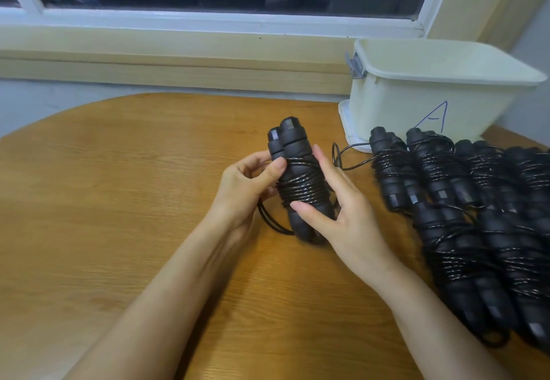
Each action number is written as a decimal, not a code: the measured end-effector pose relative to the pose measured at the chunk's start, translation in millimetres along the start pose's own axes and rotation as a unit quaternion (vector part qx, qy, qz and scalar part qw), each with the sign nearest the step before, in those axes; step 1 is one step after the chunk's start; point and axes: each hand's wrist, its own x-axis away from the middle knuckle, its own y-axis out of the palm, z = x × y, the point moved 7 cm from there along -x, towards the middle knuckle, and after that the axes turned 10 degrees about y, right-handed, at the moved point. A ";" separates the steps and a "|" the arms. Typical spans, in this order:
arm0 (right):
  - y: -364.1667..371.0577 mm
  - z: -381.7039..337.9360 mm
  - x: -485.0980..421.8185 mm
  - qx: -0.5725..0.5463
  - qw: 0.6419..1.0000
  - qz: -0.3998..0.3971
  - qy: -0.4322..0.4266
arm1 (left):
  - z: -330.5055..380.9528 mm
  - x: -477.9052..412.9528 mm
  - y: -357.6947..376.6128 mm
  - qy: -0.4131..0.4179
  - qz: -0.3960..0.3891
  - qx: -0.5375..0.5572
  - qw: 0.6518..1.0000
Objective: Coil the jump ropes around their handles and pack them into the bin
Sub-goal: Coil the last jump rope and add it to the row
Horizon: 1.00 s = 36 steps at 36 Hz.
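A black jump rope (297, 177) is held above the wooden table (119, 201), its two handles side by side with cord coiled round their middle. My left hand (247, 183) grips the handles from the left, thumb pressing on the coils. My right hand (336, 210) holds the lower part from the right, thumb on the handle under the coils. A loose loop of cord hangs below on the left. The cream bin (422, 93), marked with a blue "A", stands at the back right with its lid on.
A pile of several coiled black jump ropes (476, 216) lies on the table's right side, in front of the bin. A loose cord loop (345, 156) trails from it toward the bin's base. A window sill and wall run behind the table.
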 end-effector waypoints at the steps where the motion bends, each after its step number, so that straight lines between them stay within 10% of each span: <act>1: -0.3 0.0 -0.3 -0.011 1.000 -0.005 0.005 | -0.2 -0.3 -0.4 -0.001 0.003 0.004 1.000; 14: -6.6 -4.3 -1.5 -0.118 0.990 -0.049 0.058 | -2.2 -1.6 1.1 -0.019 -0.007 0.066 0.998; 22: -2.5 -12.4 3.1 0.169 0.980 0.084 -0.071 | 4.2 -1.5 -5.7 0.025 0.032 0.020 0.999; 36: -2.0 -25.1 9.5 0.342 0.920 0.187 -0.046 | 16.0 7.4 5.4 0.109 0.047 -0.066 0.991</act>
